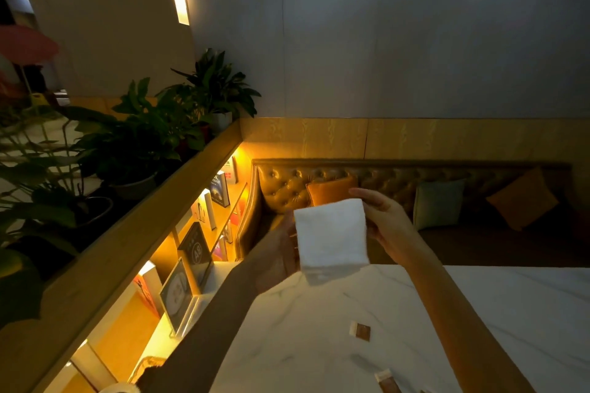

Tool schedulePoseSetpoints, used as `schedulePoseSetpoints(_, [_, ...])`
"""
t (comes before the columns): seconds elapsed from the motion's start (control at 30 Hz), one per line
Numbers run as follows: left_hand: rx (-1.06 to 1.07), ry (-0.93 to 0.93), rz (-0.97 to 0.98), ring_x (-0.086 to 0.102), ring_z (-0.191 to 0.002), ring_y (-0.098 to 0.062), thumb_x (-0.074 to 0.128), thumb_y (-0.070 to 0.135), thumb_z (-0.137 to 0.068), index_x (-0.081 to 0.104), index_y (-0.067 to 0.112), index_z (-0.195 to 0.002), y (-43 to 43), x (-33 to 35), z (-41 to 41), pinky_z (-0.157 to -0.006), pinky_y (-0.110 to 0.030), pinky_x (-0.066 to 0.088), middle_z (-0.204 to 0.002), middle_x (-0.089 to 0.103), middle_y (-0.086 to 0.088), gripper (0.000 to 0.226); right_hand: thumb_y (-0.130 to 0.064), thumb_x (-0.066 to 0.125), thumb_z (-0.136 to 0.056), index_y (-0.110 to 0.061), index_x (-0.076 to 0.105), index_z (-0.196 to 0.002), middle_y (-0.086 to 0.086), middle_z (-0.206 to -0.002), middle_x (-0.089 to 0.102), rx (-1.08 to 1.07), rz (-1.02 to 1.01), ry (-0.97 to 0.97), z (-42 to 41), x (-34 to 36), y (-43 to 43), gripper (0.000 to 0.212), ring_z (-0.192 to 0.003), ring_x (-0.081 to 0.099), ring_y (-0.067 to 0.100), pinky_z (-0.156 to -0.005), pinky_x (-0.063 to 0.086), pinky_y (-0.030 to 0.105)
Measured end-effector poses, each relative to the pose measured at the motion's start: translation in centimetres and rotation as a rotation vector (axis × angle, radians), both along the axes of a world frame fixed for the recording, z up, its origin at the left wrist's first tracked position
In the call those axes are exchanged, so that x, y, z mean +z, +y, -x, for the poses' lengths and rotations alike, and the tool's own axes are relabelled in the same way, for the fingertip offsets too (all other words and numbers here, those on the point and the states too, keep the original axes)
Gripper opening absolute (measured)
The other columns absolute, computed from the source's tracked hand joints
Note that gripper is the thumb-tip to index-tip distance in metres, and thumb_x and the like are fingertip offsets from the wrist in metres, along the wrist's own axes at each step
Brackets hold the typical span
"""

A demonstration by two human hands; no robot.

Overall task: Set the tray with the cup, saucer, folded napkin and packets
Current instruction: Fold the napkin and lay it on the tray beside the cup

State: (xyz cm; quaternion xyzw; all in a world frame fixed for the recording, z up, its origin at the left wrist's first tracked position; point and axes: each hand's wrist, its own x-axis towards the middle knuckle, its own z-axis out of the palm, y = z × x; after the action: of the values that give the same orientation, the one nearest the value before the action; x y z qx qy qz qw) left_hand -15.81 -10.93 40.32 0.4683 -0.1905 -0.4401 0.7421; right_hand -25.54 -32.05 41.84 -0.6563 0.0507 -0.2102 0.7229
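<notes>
A white folded napkin (332,233) is held up in the air above the far edge of the white marble table (510,306). My left hand (281,249) grips its left edge from behind, and my right hand (386,220) pinches its upper right corner. A small brown and white packet (360,330) lies flat on the table below. A second brown packet (387,381) lies at the bottom edge of the view, partly cut off. No tray, cup or saucer is in view.
A tufted leather bench (287,182) with orange, green and brown cushions runs behind the table. On the left a lit shelf (198,252) holds books and a framed sign, with potted plants (134,137) on the ledge above.
</notes>
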Motion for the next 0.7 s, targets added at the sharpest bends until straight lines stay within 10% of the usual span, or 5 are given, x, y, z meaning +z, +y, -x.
schedulePoseSetpoints(0.17, [-0.017, -0.267, -0.053, 0.061, -0.121, -0.032, 0.074, 0.019, -0.079, 0.044, 0.009, -0.140, 0.1, 0.0, -0.2, -0.099, -0.049, 0.052, -0.137, 0.056, -0.017, 0.069, -0.057, 0.030, -0.096, -0.013, 0.043, -0.140, 0.021, -0.140, 0.051, 0.397, -0.449, 0.189, 0.1, -3.7, -0.6, 0.063, -0.130, 0.048, 0.041, -0.103, 0.042, 0.054])
schedulePoseSetpoints(0.33, [0.023, -0.249, -0.058, 0.060, -0.121, -0.033, 0.068, 0.014, -0.080, 0.045, 0.011, -0.140, 0.1, -1.1, -1.0, -0.099, -0.048, 0.052, -0.137, 0.055, -0.016, 0.064, -0.034, 0.081, -0.073, -0.013, 0.045, -0.138, 0.018, -0.130, 0.058, 0.382, -0.254, 0.272, 0.3, -6.1, 0.2, 0.077, -0.119, 0.059, 0.037, -0.088, 0.056, 0.045])
schedulePoseSetpoints(0.7, [0.046, -0.181, -0.084, 0.068, -0.109, -0.028, 0.070, 0.017, -0.082, 0.060, 0.026, -0.125, 0.7, -4.6, 0.0, -0.079, -0.039, 0.060, -0.119, 0.069, -0.004, 0.045, -0.012, 0.065, -0.085, -0.017, 0.061, -0.125, 0.012, -0.121, 0.066, 0.239, -0.204, 0.152, 1.7, -6.5, 0.6, 0.041, -0.114, 0.063, 0.031, -0.085, 0.058, 0.039])
